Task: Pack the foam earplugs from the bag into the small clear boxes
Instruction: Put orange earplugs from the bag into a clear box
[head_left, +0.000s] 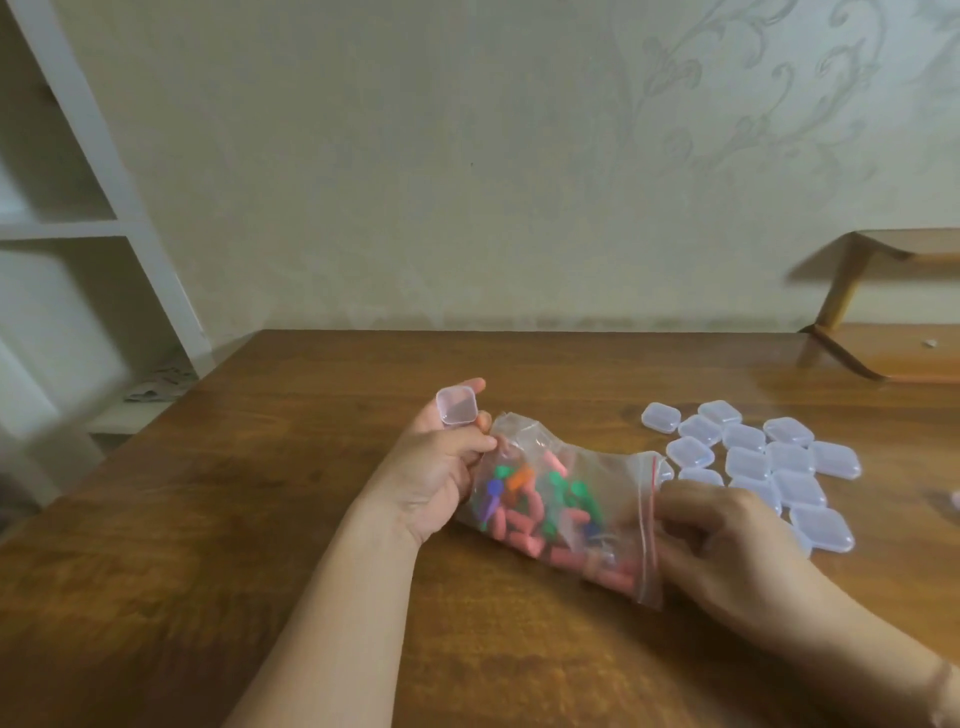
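Nearest me, my right hand (727, 545) pinches the red-striped mouth of the bag (566, 509) at about 4 o'clock, fingers curled on the plastic. The bag lies on the table (260, 493) at centre, holding earplugs (524, 514), mostly pink, some green, orange and purple. My left hand (441, 467) grips its far end at 9 o'clock and also holds one box (457, 405) between thumb and forefinger. At 2 o'clock, closed boxes (753, 457) lie clustered. I can read no writing anywhere.
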